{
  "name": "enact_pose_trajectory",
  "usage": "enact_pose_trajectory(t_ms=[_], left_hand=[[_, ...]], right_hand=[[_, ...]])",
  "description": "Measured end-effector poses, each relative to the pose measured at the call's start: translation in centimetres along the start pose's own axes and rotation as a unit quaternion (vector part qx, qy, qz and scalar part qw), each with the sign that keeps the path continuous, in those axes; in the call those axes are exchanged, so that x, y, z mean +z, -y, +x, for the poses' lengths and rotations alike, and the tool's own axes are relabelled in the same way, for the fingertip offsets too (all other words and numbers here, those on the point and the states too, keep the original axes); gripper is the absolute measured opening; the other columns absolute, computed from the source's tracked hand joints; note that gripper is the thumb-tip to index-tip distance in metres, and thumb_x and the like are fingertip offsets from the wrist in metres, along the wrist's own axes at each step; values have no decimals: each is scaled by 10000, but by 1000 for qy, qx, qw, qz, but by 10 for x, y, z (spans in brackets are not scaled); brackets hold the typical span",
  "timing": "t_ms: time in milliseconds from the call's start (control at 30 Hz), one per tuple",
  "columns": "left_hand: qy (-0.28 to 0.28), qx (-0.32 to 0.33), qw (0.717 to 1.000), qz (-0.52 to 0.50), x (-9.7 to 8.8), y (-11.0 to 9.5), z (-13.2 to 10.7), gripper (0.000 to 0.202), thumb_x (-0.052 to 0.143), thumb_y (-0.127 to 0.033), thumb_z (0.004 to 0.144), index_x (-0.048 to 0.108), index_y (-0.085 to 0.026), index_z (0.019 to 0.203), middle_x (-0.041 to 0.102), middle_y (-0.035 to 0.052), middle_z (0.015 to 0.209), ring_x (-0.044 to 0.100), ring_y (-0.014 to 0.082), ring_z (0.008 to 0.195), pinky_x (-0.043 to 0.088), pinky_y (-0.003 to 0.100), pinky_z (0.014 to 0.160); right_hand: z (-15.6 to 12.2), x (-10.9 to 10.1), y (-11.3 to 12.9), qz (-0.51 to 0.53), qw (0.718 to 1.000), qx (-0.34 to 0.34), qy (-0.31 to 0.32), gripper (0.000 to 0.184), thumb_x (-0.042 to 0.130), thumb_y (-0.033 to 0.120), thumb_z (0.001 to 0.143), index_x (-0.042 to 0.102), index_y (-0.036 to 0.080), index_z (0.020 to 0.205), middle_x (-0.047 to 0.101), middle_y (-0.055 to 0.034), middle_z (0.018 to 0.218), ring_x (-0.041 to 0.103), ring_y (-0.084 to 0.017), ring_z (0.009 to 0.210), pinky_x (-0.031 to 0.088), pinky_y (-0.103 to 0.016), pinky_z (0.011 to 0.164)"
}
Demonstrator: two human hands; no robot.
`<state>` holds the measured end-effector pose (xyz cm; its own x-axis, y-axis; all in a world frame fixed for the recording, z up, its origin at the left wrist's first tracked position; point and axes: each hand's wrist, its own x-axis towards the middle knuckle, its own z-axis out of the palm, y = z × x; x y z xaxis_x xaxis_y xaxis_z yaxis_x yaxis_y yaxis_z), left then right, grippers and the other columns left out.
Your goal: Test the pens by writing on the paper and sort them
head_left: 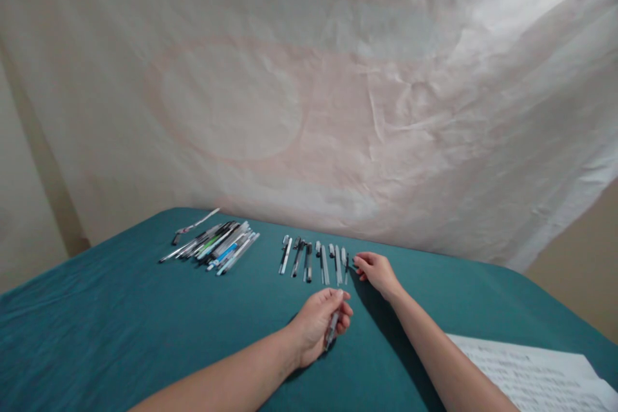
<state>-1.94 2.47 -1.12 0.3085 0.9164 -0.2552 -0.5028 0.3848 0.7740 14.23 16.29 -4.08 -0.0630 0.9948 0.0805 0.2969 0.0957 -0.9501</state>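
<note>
My left hand is closed around a pen, which slants down out of the fist over the teal cloth. Just beyond it, several pens and loose caps lie side by side in a row, among them a white pen at the left end and a dark pen. At the row's right end lies a thin dark-tipped piece. Right beside that piece is my right hand, thumb and fingers pinched together; whatever may be between the fingertips is too small to make out.
A heap of pens lies to the left, with a thin white strip behind it. Sheets of written paper rest at the lower right, partly behind my right forearm. A pale hanging sheet rises behind the table.
</note>
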Motion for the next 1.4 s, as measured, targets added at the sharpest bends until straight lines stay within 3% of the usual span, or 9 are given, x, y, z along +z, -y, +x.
enact_pose_trajectory(t_ms=[167,300,500,733,867,933,1000,1200,1400], left_hand=[[24,37,999,8,2,0,-3,246,505,-376,823,477,-148,910,630,16,710,617,123,606,378,205,540],[1,126,992,21,1,-15,-2,301,518,-428,806,474,-158,932,677,90,887,619,202,895,399,302,778],[-61,266,961,44,-12,-40,9,284,517,-439,810,485,-165,881,636,121,1061,537,207,1047,347,350,904],[-40,230,970,63,-13,-35,7,285,458,-446,839,442,-179,937,583,137,1141,611,209,867,454,359,743],[-32,232,959,157,-13,-39,7,318,378,-439,873,433,-159,1012,598,156,1103,589,206,960,440,348,820],[-72,262,912,308,-19,-49,10,330,318,-407,896,422,-148,1072,595,149,1106,561,182,1019,430,312,843],[-138,283,792,523,-32,-66,12,305,315,-355,897,424,-158,1103,597,114,1104,566,154,1002,440,271,817],[-250,229,642,688,-90,-123,8,174,516,-219,783,568,-159,938,601,111,1019,522,252,1033,342,383,912],[-338,143,502,783,-124,-143,-3,204,445,-203,809,585,-95,911,587,195,1016,529,330,1016,337,463,871]], right_hand=[[-5,-1,8,-33,999,-2,20,199,547,224,735,583,110,894,608,-26,658,559,-109,526,427,-181,406],[-17,-6,32,-54,996,-8,66,144,559,264,733,591,127,760,557,14,533,491,-80,435,358,-159,362],[-53,2,84,-13,964,-9,266,302,544,427,756,597,131,725,607,-11,644,489,-65,465,366,-158,388],[-79,31,103,-31,948,-46,314,298,563,421,750,585,127,703,527,21,546,452,-57,442,328,-148,382],[-75,28,100,-46,951,-34,305,272,557,394,752,591,129,699,535,17,541,459,-60,441,332,-152,387],[-66,22,92,-57,962,-22,267,245,556,370,747,592,136,680,537,19,520,457,-64,429,334,-158,383],[-53,13,79,-76,977,2,201,217,556,337,738,585,144,643,535,20,496,464,-71,418,342,-165,376],[-19,-8,31,-111,990,50,69,104,527,218,727,564,138,674,555,6,502,507,-88,399,357,-168,335],[-10,-4,11,-125,990,45,37,133,543,262,737,572,133,737,559,10,493,527,-93,392,378,-161,327]])
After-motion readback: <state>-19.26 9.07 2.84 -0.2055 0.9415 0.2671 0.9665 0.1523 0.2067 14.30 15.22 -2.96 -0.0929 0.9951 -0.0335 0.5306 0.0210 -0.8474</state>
